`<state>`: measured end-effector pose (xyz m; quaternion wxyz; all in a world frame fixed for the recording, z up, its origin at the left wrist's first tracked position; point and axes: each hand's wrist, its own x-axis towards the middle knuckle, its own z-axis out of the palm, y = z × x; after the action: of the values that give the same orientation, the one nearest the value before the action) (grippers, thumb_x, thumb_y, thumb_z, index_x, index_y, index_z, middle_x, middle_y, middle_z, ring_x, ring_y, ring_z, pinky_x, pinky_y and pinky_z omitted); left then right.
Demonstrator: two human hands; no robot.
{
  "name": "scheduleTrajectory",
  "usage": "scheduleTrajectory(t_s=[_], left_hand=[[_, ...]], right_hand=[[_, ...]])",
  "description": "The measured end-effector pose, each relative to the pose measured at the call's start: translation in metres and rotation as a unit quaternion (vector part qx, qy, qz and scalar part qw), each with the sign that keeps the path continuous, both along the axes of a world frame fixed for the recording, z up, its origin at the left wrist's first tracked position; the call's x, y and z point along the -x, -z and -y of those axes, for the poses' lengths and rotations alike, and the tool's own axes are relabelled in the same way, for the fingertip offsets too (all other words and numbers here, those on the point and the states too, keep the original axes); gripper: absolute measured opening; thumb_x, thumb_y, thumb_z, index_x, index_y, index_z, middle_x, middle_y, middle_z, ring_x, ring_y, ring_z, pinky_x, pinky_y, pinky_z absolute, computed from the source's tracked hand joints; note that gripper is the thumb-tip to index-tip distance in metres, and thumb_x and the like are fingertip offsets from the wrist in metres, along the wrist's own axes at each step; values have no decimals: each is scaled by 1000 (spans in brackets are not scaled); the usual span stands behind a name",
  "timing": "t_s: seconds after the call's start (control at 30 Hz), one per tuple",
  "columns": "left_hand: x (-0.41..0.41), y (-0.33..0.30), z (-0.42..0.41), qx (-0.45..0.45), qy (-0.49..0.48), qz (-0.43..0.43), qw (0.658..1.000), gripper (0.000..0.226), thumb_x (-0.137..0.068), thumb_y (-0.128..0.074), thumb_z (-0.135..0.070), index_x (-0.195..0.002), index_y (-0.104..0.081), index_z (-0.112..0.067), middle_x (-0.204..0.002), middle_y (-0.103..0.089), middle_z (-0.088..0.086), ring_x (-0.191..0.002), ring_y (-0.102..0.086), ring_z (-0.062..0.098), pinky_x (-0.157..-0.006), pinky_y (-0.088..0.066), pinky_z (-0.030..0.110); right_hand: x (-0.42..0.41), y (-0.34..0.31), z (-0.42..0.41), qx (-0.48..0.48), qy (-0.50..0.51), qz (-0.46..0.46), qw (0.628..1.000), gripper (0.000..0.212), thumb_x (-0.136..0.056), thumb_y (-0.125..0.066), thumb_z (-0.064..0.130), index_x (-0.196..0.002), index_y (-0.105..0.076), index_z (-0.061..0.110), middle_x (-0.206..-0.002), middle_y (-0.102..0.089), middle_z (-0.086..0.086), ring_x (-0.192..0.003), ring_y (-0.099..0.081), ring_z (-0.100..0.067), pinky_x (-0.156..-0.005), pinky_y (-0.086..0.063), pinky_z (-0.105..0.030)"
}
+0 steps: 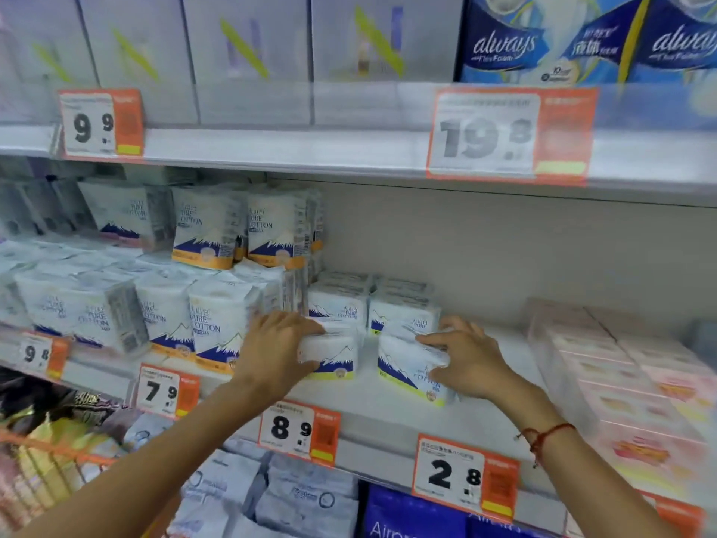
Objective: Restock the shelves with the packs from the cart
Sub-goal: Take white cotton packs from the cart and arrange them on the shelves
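Observation:
Two small white cotton-pad packs with a blue mountain print and a yellow-green base stand on the middle shelf (388, 411). My left hand (273, 353) grips the left pack (335, 357), thumb underneath and fingers over its top. My right hand (467, 359) holds the right pack (407, 368), which leans a little, with fingers curled over its upper right corner. Behind them, more packs of the same kind (372, 304) are stacked against the back of the shelf. A red string bracelet circles my right wrist.
Larger orange-banded cotton packs (221, 324) fill the shelf to the left, some stacked higher. Pink boxes (628, 374) sit to the right. Price tags (298, 431) line the shelf edge. Boxes and blue packs fill the upper shelf. The cart (46, 440) with goods is at lower left.

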<state>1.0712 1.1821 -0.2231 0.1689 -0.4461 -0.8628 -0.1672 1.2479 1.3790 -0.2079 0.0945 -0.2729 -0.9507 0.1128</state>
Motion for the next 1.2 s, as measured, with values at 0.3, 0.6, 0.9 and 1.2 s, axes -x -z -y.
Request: scheduleTrajectory(t_s=[0.3, 0.6, 0.9, 1.2], left_hand=[[25, -4, -28, 79, 51, 52, 994, 58, -90, -60, -20, -140, -33, -31, -142, -46, -6, -124, -50, 22, -93, -46, 35], [49, -3, -57, 126, 31, -61, 990, 63, -92, -47, -3, -146, -30, -31, -146, -44, 0, -128, -47, 23, -102, -43, 36], [60, -6, -65, 150, 22, -82, 985, 63, -93, -55, -24, -147, -26, -38, -144, -47, 0, -124, -51, 23, -97, -46, 34], [50, -11, -63, 165, 23, -98, 981, 56, -92, -56, -33, -139, -27, -30, -129, -58, 3, -108, -58, 25, -79, -44, 32]], right_hand=[[16, 11, -13, -1, -30, -33, 999, 58, -91, -52, 14, -142, -37, 37, -143, -36, 10, -135, -28, -12, -95, -32, -22], [41, 13, -41, -26, -68, -6, 997, 54, -96, -50, 22, -143, -33, 42, -150, -30, 16, -139, -27, -9, -107, -31, -28], [48, 10, -50, -31, -69, -4, 997, 58, -88, -60, 21, -140, -41, 40, -146, -40, 12, -136, -34, -11, -109, -34, -32], [43, 17, -33, -56, -22, -61, 996, 46, -88, -62, 27, -129, -40, 31, -137, -49, 7, -122, -48, -18, -81, -35, -25]])
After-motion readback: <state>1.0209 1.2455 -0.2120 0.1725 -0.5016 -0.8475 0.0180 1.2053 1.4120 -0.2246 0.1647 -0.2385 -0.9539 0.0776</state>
